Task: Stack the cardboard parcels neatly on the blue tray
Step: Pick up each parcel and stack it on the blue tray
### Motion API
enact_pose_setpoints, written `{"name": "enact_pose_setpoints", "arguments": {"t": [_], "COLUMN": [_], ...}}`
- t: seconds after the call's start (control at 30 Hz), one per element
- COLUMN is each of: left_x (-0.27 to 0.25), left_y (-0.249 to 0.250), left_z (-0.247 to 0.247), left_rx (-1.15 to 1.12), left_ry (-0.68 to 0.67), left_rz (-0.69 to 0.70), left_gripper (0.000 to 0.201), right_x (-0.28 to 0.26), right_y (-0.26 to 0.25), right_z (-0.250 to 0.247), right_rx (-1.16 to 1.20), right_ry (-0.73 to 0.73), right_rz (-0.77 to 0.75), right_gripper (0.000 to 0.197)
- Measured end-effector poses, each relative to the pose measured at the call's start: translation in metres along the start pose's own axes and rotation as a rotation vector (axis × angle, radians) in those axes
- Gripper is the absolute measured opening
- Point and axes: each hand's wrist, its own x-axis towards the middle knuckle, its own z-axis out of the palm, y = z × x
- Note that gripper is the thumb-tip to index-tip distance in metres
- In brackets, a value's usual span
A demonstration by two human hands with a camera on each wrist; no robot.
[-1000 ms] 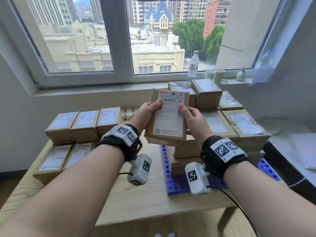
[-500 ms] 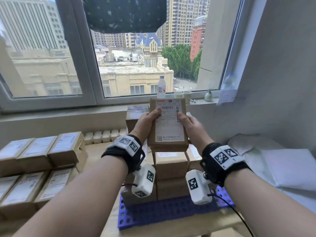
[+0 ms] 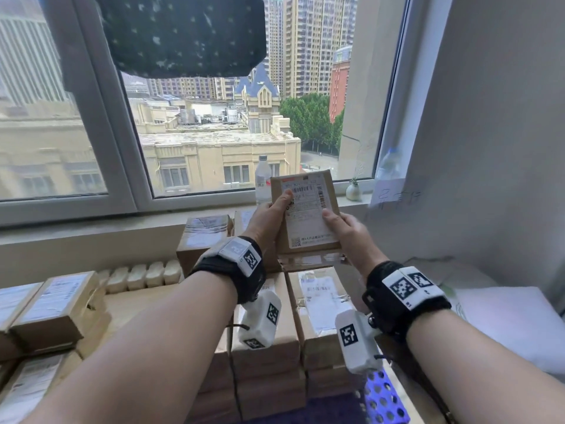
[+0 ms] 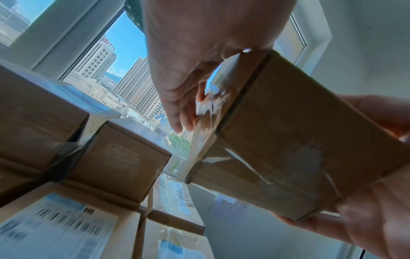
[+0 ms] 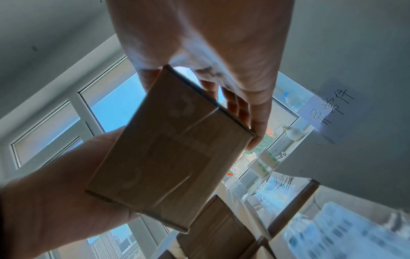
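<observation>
Both hands, left hand point(image 3: 269, 215) and right hand point(image 3: 348, 228), clasp a labelled brown cardboard parcel point(image 3: 305, 212), now raised at frame centre above the stacked parcels point(image 3: 318, 319) on the perforated blue tray point(image 3: 385, 399).

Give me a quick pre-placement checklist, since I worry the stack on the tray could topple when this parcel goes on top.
1. Parcel held on both sides by left hand and right hand: ok.
2. Parcel clear of the stacked parcels below: ok, lifted above them.
3. Parcel level for setting down: not ok, its label face tips toward the person.
4. Stack edges aligned: cannot tell, the arms hide much of it.
5. Blue tray under the stack: ok, one corner shows.
6. Landing spot free: cannot tell, hidden behind the parcel.
</observation>
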Motion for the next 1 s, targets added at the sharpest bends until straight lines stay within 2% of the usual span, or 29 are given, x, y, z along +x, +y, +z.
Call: {"name": "enact_pose_setpoints", "arguments": {"t": [0.2,0.27,0.4,0.5,0.57,0.67,0.7,0.83,0.93,1.0], "left_x": [0.060,0.082,0.108,0.126,0.132,0.141,0.143,0.148,0.147,0.146], "left_y": [-0.005,-0.009,-0.016,-0.030,-0.039,-0.052,-0.056,-0.066,-0.070,-0.070], "left_z": [0.003,0.000,-0.009,-0.020,-0.030,-0.041,-0.042,-0.041,-0.038,-0.036], "left_rx": [0.193,0.257,0.446,0.628,0.724,0.824,0.863,1.031,1.085,1.106], "left_ry": [0.051,0.079,0.088,0.150,0.182,0.193,0.190,0.179,0.198,0.200], "left_rz": [0.080,0.099,0.113,0.060,0.009,-0.067,-0.077,-0.063,-0.090,-0.096], "left_gripper": [0.064,0.072,0.065,0.040,0.042,0.050,0.049,0.044,0.044,0.045], "right_x": [0.056,0.078,0.116,0.136,0.142,0.159,0.165,0.179,0.178,0.177], "right_y": [0.003,0.006,0.023,0.042,0.052,0.074,0.081,0.091,0.082,0.080], "right_z": [-0.006,-0.007,-0.005,-0.003,-0.001,0.003,0.004,0.009,0.014,0.015], "right_rx": [0.002,-0.014,-0.027,-0.057,-0.065,-0.089,-0.088,-0.119,-0.155,-0.160], "right_ry": [0.015,0.030,0.066,0.075,0.075,0.057,0.044,0.005,0.010,0.013], "right_rz": [0.062,0.090,0.187,0.267,0.312,0.363,0.374,0.412,0.459,0.496], "right_gripper": [0.045,0.046,0.055,0.052,0.057,0.080,0.082,0.072,0.056,0.054]}}
